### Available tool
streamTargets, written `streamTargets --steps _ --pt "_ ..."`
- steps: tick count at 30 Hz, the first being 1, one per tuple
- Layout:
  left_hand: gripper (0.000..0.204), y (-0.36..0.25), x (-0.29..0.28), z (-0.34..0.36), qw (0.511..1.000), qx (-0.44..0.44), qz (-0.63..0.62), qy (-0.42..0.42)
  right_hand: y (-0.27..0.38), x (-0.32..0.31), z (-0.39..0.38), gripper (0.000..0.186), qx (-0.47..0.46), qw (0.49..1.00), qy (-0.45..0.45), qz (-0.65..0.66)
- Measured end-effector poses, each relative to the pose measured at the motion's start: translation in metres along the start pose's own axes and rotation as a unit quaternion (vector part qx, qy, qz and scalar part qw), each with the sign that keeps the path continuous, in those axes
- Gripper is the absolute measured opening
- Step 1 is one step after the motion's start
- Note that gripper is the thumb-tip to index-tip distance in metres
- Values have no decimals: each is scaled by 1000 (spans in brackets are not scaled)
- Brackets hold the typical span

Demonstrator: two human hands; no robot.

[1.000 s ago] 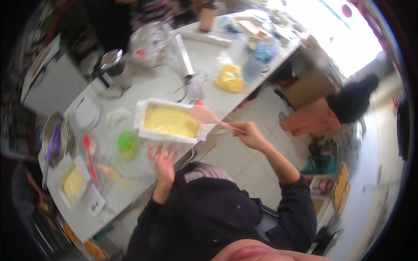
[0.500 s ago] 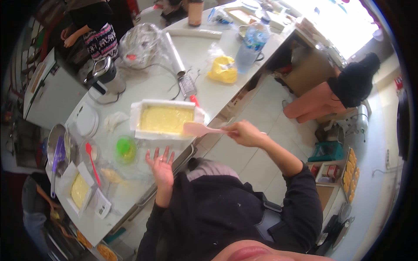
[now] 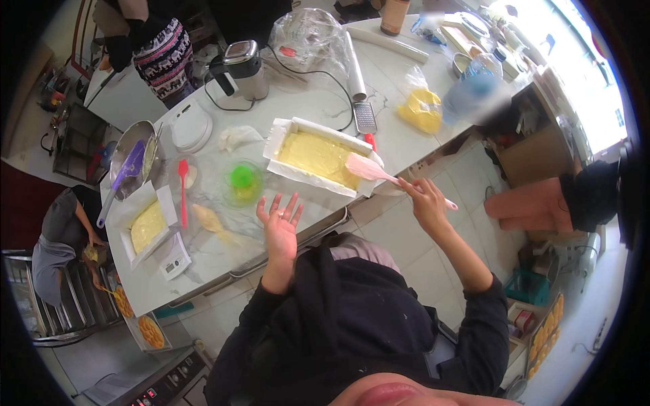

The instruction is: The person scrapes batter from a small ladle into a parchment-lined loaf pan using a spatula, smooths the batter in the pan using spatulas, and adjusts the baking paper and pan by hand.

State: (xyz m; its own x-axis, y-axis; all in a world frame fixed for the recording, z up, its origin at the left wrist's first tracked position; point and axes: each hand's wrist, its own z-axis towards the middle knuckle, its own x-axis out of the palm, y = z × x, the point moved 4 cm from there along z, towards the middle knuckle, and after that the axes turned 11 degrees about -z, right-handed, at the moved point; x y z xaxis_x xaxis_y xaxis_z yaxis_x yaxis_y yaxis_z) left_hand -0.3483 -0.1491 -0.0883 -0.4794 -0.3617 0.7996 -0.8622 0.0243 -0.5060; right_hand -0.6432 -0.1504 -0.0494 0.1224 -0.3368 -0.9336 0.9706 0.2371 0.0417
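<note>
A pink spatula (image 3: 371,169) is in my right hand (image 3: 428,206), its fingers closed round the handle. The blade rests over the near right corner of a loaf pan lined with white paper (image 3: 279,139), touching or just above the yellow batter (image 3: 315,157). My left hand (image 3: 279,227) is raised palm up at the table edge, fingers spread and holding nothing. Closest to it are a clear bowl with a green thing inside (image 3: 242,183) and a piping bag (image 3: 210,220) with pale contents lying on the table.
At the left stand a second batter-filled pan (image 3: 147,227), a scale (image 3: 176,257), a red spatula (image 3: 183,193) and a metal bowl with a purple spatula (image 3: 132,162). Farther back are a hand mixer (image 3: 245,71), a grater (image 3: 364,118) and a yellow bag (image 3: 421,110). Other people stand around.
The view has turned, so the table's things sit farther right in the picture. My right hand still holds the spatula at the same corner of the pan; my left hand stays spread.
</note>
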Motion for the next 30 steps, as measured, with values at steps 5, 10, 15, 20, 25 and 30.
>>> streamTargets --steps 5,10,15,20,25,30 --pt "52 -15 -11 3 999 28 -6 -35 -23 -39 -8 39 -16 998 38 -41" --pt "55 -25 -12 6 998 50 1 -28 -23 -83 30 33 15 997 77 -26" --pt "44 -38 -14 10 997 79 -4 -27 -9 -58 62 31 76 987 99 102" --pt "57 -62 -24 6 991 125 -17 -36 9 -46 89 31 97 971 85 201" --pt "56 -88 -21 -8 979 197 8 -47 58 -32 120 30 157 858 180 455" --pt "55 -119 -42 -23 965 254 56 -41 151 10 153 39 103 791 219 563"
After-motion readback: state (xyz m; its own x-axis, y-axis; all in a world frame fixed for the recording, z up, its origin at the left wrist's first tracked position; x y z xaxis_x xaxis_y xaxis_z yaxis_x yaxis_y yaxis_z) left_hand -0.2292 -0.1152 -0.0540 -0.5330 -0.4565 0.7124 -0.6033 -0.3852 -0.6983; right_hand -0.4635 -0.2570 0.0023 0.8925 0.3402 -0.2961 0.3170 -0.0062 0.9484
